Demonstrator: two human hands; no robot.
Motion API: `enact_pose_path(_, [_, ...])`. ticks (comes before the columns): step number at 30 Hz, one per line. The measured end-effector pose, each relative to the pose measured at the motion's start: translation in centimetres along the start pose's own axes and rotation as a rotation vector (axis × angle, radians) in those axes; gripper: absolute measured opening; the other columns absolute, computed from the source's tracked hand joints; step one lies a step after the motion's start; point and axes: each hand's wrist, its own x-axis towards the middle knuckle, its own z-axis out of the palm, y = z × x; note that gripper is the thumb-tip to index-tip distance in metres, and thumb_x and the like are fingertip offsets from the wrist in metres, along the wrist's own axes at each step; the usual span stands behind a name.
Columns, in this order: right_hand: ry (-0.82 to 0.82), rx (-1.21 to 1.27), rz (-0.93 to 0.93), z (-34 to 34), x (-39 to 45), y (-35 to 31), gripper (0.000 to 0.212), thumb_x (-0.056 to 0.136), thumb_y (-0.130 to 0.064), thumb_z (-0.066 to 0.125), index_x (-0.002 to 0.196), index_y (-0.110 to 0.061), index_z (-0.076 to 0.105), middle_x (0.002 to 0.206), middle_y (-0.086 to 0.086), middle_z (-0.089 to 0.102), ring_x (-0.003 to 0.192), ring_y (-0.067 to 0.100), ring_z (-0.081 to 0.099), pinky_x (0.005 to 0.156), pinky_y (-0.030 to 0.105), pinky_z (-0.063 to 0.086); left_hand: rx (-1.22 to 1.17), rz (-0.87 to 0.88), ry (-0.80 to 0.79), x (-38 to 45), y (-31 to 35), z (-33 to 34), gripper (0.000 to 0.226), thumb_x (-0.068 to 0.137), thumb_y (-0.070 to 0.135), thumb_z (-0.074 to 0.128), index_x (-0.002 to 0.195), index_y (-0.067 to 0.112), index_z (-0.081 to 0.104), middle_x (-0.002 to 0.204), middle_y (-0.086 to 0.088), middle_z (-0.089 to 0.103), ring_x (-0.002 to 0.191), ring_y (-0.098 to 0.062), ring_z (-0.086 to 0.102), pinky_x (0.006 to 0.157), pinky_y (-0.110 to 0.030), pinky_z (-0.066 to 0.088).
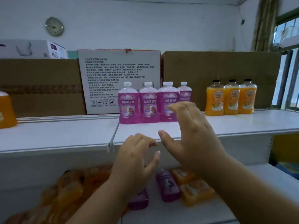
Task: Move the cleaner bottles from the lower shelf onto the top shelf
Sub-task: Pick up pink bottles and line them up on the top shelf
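head view: four purple bottles are seen standing upright in a row on the top shelf, in front of a printed white box, with three orange bottles standing well apart to the right. on the lower shelf, two more purple bottles are seen: one between the arms, and one partly hidden under the left wrist. blurred orange bottles are packed just beside them on the right, and more on the left.

both hands are held empty. the left hand is loosely curled, fingers bent, thumb out, below the top shelf edge. the right hand is spread open, its fingertips raised in front of the standing purple row; whether they touch a bottle cannot be told.

the bottles are judged full of liquid, so fairly heavy for their size, with stiff but smooth, somewhat slippery plastic walls. a grip around the labelled body, just under the shoulder, is judged safest; the narrow white cap is a poorer hold.
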Motion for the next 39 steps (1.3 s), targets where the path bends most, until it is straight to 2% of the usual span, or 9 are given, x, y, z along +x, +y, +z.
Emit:
enact_pose_path(7, [-0.141, 0.094, 0.081, 1.4, -9.0, -2.0, 0.055, 0.085, -0.043, 0.060, 0.133, -0.018, 0.049, 0.123, -0.001, 0.052, 0.109, 0.011, 0.050, 0.092, 0.026, 0.043, -0.006, -0.276, -0.387, -11.0, -1.6, 4.4, 0.026, 0.089, 0.052, 0.057, 0.112, 0.039, 0.058, 0.105, 0.021, 0.053, 0.102, -0.002, 0.050, 0.090, -0.026, 0.047])
enact_pose_path(13, [-0.261, 0.121, 0.169, 4.4, -12.7, 3.4, 0.051, 0.085, -0.040, 0.067, 0.129, -0.019, 0.052, 0.117, -0.004, 0.053, 0.104, 0.011, 0.052, 0.088, 0.023, 0.043, 0.033, -0.500, -0.470, -13.0, -2.5, 10.8, 0.031, 0.090, 0.050, 0.060, 0.116, 0.033, 0.061, 0.111, 0.011, 0.060, 0.100, -0.009, 0.055, 0.088, -0.033, 0.050])
enact_pose_path(17, [-0.363, 0.153, 0.215, 6.5, -13.5, 9.1, 0.047, 0.084, -0.041, 0.064, 0.125, -0.020, 0.054, 0.112, -0.004, 0.052, 0.103, 0.012, 0.052, 0.089, 0.029, 0.048, 0.040, -0.711, -0.525, -11.1, -3.1, 16.1, 0.032, 0.090, 0.052, 0.058, 0.112, 0.030, 0.059, 0.109, 0.004, 0.064, 0.089, -0.014, 0.059, 0.074, -0.031, 0.048])
enact_pose_path(23, [-0.424, 0.184, 0.271, 8.9, -13.5, 16.4, 0.050, 0.084, -0.039, 0.069, 0.127, -0.035, 0.044, 0.125, -0.001, 0.053, 0.110, 0.020, 0.053, 0.086, 0.032, 0.046, -0.012, -1.080, -0.371, -6.7, -5.2, 25.3, 0.060, 0.088, 0.064, 0.051, 0.113, 0.009, 0.056, 0.111, -0.014, 0.066, 0.099, -0.034, 0.064, 0.071, -0.033, 0.043])
enact_pose_path(27, [-0.486, 0.202, 0.243, 10.5, -13.5, 19.7, 0.049, 0.085, -0.038, 0.068, 0.129, -0.029, 0.050, 0.130, -0.002, 0.050, 0.115, 0.019, 0.050, 0.083, 0.037, 0.050, 0.020, -1.340, -0.359, -5.0, -7.0, 29.3, 0.088, 0.070, 0.075, 0.064, 0.124, 0.005, 0.057, 0.116, -0.014, 0.067, 0.101, -0.033, 0.066, 0.070, -0.031, 0.042])
enact_pose_path(32, [-0.474, 0.257, 0.216, 12.1, -13.7, 21.9, 0.049, 0.085, -0.037, 0.068, 0.129, -0.022, 0.053, 0.129, -0.002, 0.052, 0.116, 0.014, 0.048, 0.082, 0.030, 0.047, -0.368, -1.510, -0.203, -4.2, -7.1, 29.5, 0.057, 0.063, 0.036, 0.092, 0.105, 0.004, 0.071, 0.073, -0.002, 0.067, 0.058, -0.015, 0.063, 0.046, -0.023, 0.042])
enact_pose_path(34, [-0.492, 0.304, 0.230, 13.0, -13.8, 22.1, 0.048, 0.085, -0.040, 0.065, 0.129, -0.025, 0.050, 0.129, -0.005, 0.050, 0.114, 0.014, 0.049, 0.080, 0.030, 0.046, -0.493, -1.460, -0.123, -4.9, -6.0, 27.5, 0.043, 0.063, 0.026, 0.092, 0.095, 0.009, 0.071, 0.064, 0.002, 0.071, 0.054, -0.011, 0.068, 0.046, -0.024, 0.052])
enact_pose_path(37, [-0.488, 0.358, 0.246, 14.9, -13.7, 21.5, 0.049, 0.082, -0.051, 0.056, 0.126, -0.035, 0.044, 0.121, -0.022, 0.040, 0.103, 0.003, 0.048, 0.071, 0.017, 0.042, -0.688, -1.253, 0.020, -7.3, -3.5, 22.8, 0.065, 0.058, 0.032, 0.090, 0.118, 0.033, 0.067, 0.097, 0.002, 0.077, 0.087, -0.016, 0.074, 0.073, -0.042, 0.061])
enact_pose_path(39, [-0.472, 0.378, 0.249, 16.6, -13.5, 20.2, 0.048, 0.082, -0.055, 0.054, 0.125, -0.039, 0.042, 0.113, -0.028, 0.032, 0.096, -0.003, 0.043, 0.067, 0.006, 0.029, -0.706, -1.243, 0.151, -9.7, -2.4, 18.9, 0.061, 0.049, 0.041, 0.090, 0.107, 0.042, 0.070, 0.098, 0.004, 0.078, 0.090, -0.020, 0.074, 0.079, -0.047, 0.060])
